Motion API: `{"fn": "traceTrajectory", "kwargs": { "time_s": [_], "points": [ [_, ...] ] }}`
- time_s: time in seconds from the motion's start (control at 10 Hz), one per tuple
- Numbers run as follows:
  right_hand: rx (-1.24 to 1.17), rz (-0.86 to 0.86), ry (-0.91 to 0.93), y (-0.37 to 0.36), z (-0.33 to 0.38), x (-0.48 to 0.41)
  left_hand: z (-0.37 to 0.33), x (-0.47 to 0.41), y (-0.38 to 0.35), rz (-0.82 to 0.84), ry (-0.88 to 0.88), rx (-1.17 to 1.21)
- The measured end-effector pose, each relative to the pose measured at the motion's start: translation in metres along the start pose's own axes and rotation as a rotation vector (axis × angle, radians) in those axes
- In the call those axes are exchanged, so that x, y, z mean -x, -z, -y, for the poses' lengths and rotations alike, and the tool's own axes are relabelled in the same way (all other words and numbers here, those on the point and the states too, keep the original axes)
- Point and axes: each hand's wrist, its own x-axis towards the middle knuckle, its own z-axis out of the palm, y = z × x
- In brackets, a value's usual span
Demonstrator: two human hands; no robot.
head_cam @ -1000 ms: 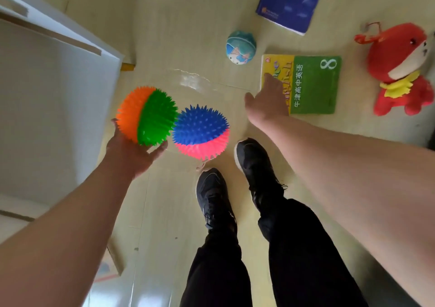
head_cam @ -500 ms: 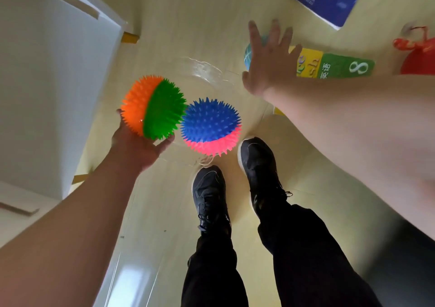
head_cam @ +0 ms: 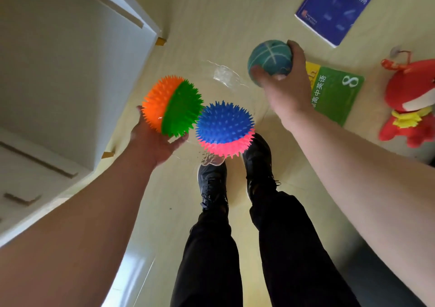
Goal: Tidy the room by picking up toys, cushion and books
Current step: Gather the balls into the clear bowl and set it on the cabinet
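My left hand [head_cam: 155, 146] cups an orange-and-green spiky ball [head_cam: 173, 105] from below. A blue-and-pink spiky ball [head_cam: 224, 125] sits right beside it, touching it; both seem to rest in a clear see-through holder [head_cam: 226, 75] whose rim glints above them. My right hand [head_cam: 287, 90] is raised above the floor and closed around a small teal ball [head_cam: 269, 57]. On the floor lie a green-and-yellow book [head_cam: 336, 92] partly behind my right hand, a blue book [head_cam: 336, 7] farther off, and a red plush toy [head_cam: 412, 94] at the right edge.
A white cabinet [head_cam: 70, 59] with drawers fills the left side. My black shoes [head_cam: 211, 184] and dark trousers stand on the pale yellow floor [head_cam: 211, 24] below the balls.
My right hand reached down to the small teal ball on the floor, closed on it and lifted it. The left hand kept holding the spiky balls.
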Motion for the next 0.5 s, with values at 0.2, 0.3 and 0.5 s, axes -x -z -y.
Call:
{"fn": "traceTrajectory", "kwargs": {
  "time_s": [0.2,0.3,0.5],
  "points": [
    [-0.244,0.109,0.064,0.064,0.107,0.097,-0.017,0.132,-0.019,0.005,0.052,0.075],
    [-0.250,0.259,0.080,0.093,0.174,0.153,-0.024,0.223,-0.002,0.119,-0.018,-0.007],
    [-0.061,0.425,0.282,0.139,0.292,0.262,-0.047,0.366,0.042,0.100,-0.094,0.056]
  ]
}}
